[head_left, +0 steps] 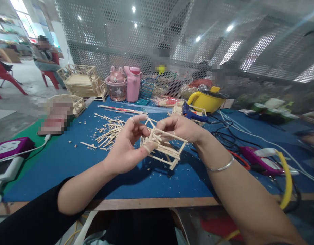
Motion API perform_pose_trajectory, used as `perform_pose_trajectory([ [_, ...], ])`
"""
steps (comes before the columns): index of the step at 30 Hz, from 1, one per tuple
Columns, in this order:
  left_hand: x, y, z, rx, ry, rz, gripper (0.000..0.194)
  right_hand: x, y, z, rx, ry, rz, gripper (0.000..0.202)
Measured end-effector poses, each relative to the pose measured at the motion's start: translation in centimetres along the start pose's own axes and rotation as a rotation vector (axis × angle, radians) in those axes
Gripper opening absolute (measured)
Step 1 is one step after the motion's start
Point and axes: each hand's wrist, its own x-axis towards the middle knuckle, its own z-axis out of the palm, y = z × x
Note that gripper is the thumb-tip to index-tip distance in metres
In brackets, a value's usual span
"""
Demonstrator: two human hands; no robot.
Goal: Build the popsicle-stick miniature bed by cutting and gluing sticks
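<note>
A small frame built of thin wooden sticks is held above the blue tabletop, tilted toward me. My left hand grips its left end, thumb in front and fingers curled behind. From behind its upper side, my right hand reaches in with the fingers bent against the sticks; those fingertips are partly hidden, and whether a loose stick is pinched there I cannot make out. Left of the frame lies a pile of loose wooden sticks among small crumbs. Just beyond my right hand rests a blue glue gun.
Finished stick models stand at the back left, beside a pink bottle and a pink cup. A yellow pot stands at the back right, with black cables in front. Purple devices lie at both sides. A person sits far left.
</note>
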Motion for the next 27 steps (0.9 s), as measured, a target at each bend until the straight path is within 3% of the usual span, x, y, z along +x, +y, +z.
perform_pose_trajectory([
  [6, -0.1, -0.2, -0.1, 0.017, -0.006, -0.004, 0.053, 0.3, 0.7, -0.3, 0.051, 0.070, -0.059, 0.018],
  [10, 0.0, -0.4, -0.1, 0.003, 0.005, -0.014, 0.051, 0.5, 0.3, -1.2, 0.070, 0.307, -0.105, 0.012],
  [14, 0.0, -0.3, -0.1, 0.012, 0.018, -0.013, 0.044, -0.6, -1.9, -1.1, -0.178, 0.558, -0.352, 0.023],
  [17, 0.0, -0.2, 0.0, 0.023, 0.016, -0.007, 0.040, -1.8, -3.6, 0.6, -0.400, 0.585, -0.426, 0.029],
  [20, 0.0, -0.2, 0.0, 0.010, 0.022, -0.004, 0.045, -2.4, -4.0, 2.4, -0.583, 0.578, -0.389, 0.020],
  [27, 0.1, -0.2, -0.1, -0.015, 0.000, -0.015, 0.046, -2.3, -2.3, 3.0, -0.540, 0.657, -0.399, 0.014],
])
